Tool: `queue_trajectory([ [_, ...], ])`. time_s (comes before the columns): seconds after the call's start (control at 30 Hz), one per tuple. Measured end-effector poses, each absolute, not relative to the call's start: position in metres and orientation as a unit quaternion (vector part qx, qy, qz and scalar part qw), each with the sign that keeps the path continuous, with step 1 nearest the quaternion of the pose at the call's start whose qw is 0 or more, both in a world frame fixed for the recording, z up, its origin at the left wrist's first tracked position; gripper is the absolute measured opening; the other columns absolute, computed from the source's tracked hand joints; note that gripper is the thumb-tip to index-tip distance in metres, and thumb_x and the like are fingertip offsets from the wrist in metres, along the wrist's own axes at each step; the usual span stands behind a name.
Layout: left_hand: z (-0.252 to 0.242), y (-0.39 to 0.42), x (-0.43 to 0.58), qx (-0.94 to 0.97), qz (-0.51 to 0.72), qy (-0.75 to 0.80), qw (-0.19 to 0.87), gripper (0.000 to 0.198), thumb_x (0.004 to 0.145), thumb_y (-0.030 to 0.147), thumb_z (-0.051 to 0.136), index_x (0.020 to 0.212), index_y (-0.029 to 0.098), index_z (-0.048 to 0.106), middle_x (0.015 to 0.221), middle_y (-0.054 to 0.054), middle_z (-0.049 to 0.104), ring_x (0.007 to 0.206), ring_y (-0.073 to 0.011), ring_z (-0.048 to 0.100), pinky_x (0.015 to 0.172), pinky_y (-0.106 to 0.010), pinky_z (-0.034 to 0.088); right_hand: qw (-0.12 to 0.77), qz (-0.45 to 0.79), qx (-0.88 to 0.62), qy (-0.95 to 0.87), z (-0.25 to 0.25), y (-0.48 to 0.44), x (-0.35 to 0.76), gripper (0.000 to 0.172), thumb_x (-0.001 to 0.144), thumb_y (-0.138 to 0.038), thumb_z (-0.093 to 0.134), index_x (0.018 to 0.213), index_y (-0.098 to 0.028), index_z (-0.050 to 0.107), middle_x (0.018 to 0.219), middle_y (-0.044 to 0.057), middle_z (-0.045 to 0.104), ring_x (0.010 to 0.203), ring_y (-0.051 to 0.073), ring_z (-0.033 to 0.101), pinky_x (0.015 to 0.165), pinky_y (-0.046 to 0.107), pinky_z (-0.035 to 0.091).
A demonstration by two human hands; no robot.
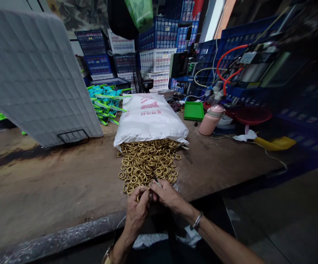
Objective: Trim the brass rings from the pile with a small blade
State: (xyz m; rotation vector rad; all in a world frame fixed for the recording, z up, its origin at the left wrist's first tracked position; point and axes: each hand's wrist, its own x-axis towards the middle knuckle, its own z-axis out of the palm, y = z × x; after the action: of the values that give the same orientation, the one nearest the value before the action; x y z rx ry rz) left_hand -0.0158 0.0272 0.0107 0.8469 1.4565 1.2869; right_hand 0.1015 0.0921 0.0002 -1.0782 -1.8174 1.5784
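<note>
A heap of gold-coloured rings [145, 161] spills from under a white plastic sack [152, 119] with red print. At the near edge of the heap, my left hand [136, 208] is closed with a ring [138, 198] between thumb and fingers. My right hand [166, 195] meets it there, fingers pinched together. From its grip sticks a small dark-tipped tool [156, 181], its kind too small to make out. The fingertips of both hands touch or nearly touch, and what lies between them is mostly hidden.
A grey-white padded panel [40, 73] stands at left, beside a pile of green and turquoise pieces [106, 101]. A green tray [193, 111], a pink bottle [211, 120] and a yellow scoop [276, 143] sit at right. Stacked crates [159, 60] rise behind the wooden table [65, 187].
</note>
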Motion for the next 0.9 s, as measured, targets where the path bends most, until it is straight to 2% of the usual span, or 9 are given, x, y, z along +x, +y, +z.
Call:
queue_trajectory([
  [0.17,0.007,0.026,-0.014,0.318,0.52,0.567,0.554,0.03,0.07,0.047,0.056,0.07,0.017,0.052,0.045,0.008,0.044,0.034,-0.0034,0.033,0.033,-0.014,0.024,0.268,0.557,-0.418,-0.665,0.0,0.094,0.098,0.031,0.079,-0.039,0.044,0.058,-0.017,0.046,0.052,-0.005,0.044,0.049,0.007,0.038,0.048,0.018,0.031],
  [0.37,0.009,0.025,-0.013,0.248,0.529,0.547,0.6,0.035,0.063,0.048,0.063,0.073,0.017,0.049,0.052,0.006,0.049,0.036,-0.0041,0.039,0.033,-0.014,0.024,0.274,0.488,-0.448,-0.697,0.013,0.09,0.093,0.028,0.076,-0.035,0.048,0.056,-0.017,0.044,0.05,-0.006,0.039,0.049,0.007,0.034,0.046,0.018,0.028],
  [0.53,0.012,0.02,-0.016,0.252,0.551,0.492,0.625,0.03,0.069,0.043,0.06,0.065,0.016,0.047,0.049,0.007,0.045,0.037,-0.003,0.036,0.034,-0.014,0.021,0.274,0.524,-0.416,-0.691,0.017,0.088,0.094,0.032,0.08,-0.037,0.043,0.056,-0.017,0.043,0.049,-0.006,0.04,0.048,0.007,0.036,0.046,0.018,0.029],
  [0.77,0.012,0.013,-0.018,0.219,0.571,0.446,0.653,0.026,0.071,0.039,0.062,0.071,0.017,0.048,0.055,0.006,0.049,0.04,-0.0034,0.041,0.037,-0.014,0.024,0.277,0.552,-0.391,-0.682,0.021,0.086,0.093,0.031,0.08,-0.038,0.043,0.057,-0.018,0.042,0.051,-0.005,0.042,0.049,0.007,0.038,0.048,0.018,0.031],
  [0.9,0.014,0.012,-0.019,0.216,0.577,0.434,0.657,0.028,0.069,0.04,0.063,0.072,0.017,0.049,0.055,0.006,0.049,0.039,-0.0035,0.04,0.035,-0.014,0.024,0.28,0.513,-0.409,-0.701,0.019,0.086,0.094,0.029,0.081,-0.032,0.038,0.056,-0.018,0.042,0.052,-0.004,0.042,0.05,0.008,0.039,0.051,0.019,0.032],
])
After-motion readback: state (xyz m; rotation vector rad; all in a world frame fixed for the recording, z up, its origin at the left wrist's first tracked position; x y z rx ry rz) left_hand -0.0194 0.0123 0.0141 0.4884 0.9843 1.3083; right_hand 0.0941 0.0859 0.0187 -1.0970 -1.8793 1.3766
